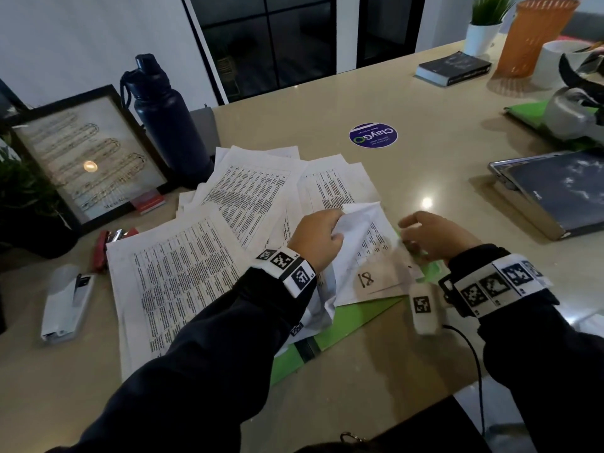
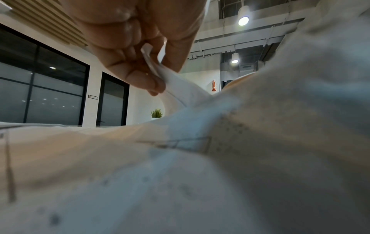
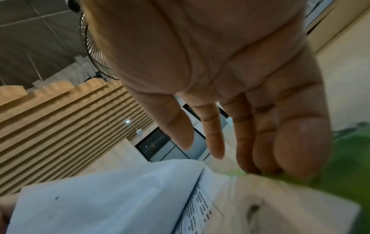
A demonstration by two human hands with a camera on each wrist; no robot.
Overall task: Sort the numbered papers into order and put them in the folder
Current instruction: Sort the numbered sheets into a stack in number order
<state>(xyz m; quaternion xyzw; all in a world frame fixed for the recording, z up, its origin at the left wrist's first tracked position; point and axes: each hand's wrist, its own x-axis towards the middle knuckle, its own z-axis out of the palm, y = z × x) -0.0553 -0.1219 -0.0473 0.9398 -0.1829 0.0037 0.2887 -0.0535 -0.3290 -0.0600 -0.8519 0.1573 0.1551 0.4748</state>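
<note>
Several printed white papers [image 1: 183,276] lie fanned over the table. My left hand [image 1: 318,238] pinches the lifted edge of a few sheets [image 1: 354,223] between thumb and fingers; the pinched paper edge [image 2: 160,71] shows in the left wrist view. Beneath them lies a sheet marked 18 [image 1: 366,279] on the green folder [image 1: 353,317]. My right hand [image 1: 428,235] hovers just right of the lifted sheets with fingers loosely spread, holding nothing. In the right wrist view its fingertips [image 3: 290,155] sit close to the folder's green edge [image 3: 350,158] and the papers [image 3: 100,197].
A framed picture [image 1: 88,158] and dark bottle [image 1: 163,116] stand at the back left. A red stapler [image 1: 104,246] and white device [image 1: 65,305] lie left of the papers. A laptop [image 1: 555,191] is to the right, a book [image 1: 454,68] and orange basket [image 1: 532,34] behind.
</note>
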